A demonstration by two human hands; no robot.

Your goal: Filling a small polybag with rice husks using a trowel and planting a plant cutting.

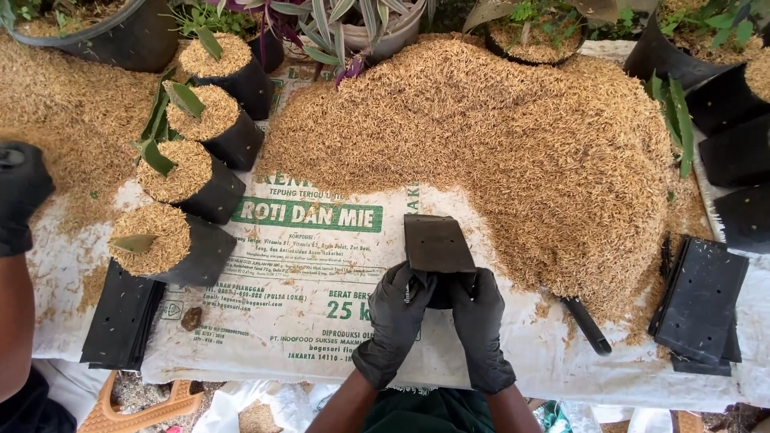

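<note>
Head view: both gloved hands meet at the near edge of a white sack (321,337) spread flat as a work surface. The left hand (399,309) and right hand (479,317) grip the lower end of an empty black grow bag (437,242), fingers curled shut round its mouth, thumbs seemingly working inside the opening. The bag lies flat, pointing away from the person, its far end just beside the edge of the husk pile (513,152).

The step in hand looks like opening the flat bag before it is filled. The next move would call for spreading the mouth wide and holding it open with one hand while the other brings husk in; the pile is close, so little reach is needed.

Four filled bags (180,172) stand in a row to the left, some with a green cutting in them. Stacks of flat bags lie at left (120,317) and right (706,297). A dark handle (588,325) pokes from the pile's near edge. Another person's gloved hand (20,196) shows at the far left.
</note>
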